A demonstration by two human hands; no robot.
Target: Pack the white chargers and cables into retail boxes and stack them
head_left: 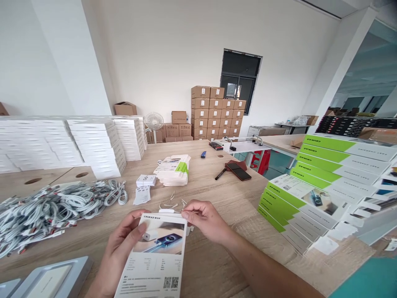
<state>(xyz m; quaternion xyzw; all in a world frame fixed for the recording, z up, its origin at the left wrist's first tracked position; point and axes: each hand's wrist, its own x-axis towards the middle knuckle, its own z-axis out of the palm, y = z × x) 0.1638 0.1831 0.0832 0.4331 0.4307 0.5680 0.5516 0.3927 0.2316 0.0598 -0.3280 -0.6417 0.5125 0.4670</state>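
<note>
You are holding a flat white retail package (156, 258) printed with a photo of a white charger and a blue phone, small text and a QR code near its lower edge, and a brand name along its top. It sits over the near edge of the pale wooden worktable (229, 207), tilted so its printed face looks up at you. Your left hand (120, 244) grips the package's left edge, thumb across the front and the other fingers hidden behind it. Your right hand (203, 219) is at the package's top right corner, thumb and forefinger pinched together on the top flap, the remaining fingers curled loosely, the forearm running in from the lower right. Left of the package lies a heap of coiled white cables (52, 209); beyond it, farther up the table, sit a small stack of folded white-and-green cartons (173, 169) and a few white paper leaflets (142, 194). To the package's right, a slanted stack of green-edged flat boxes (297, 207) leans across the table.
</note>
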